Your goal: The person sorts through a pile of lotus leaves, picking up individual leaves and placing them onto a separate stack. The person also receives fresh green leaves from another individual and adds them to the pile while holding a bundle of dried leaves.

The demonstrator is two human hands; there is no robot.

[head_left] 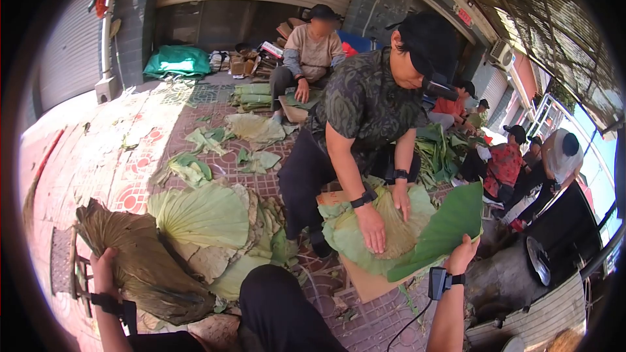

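Observation:
At the lower left, my left hand (105, 272) grips the edge of a brown dried lotus leaf (147, 267), which hangs folded and wrinkled beside a pile of pale lotus leaves (208, 218). On the other side, my right hand (462, 257) is closed on the rim of a green lotus leaf (443, 231). That leaf's inner part reaches the pale leaf stack (345, 228) on a cardboard sheet (368, 280). A co-worker opposite presses both hands on this stack. My fingers are partly hidden behind the leaves.
A second person sits behind, near bundled leaves (253, 96). Leaf scraps (257, 160) lie on the paving. Several people work at the right beside a heap of green leaves (435, 156). A metal rack (64, 261) stands at the left, and a dark cable (409, 322) runs near my right wrist.

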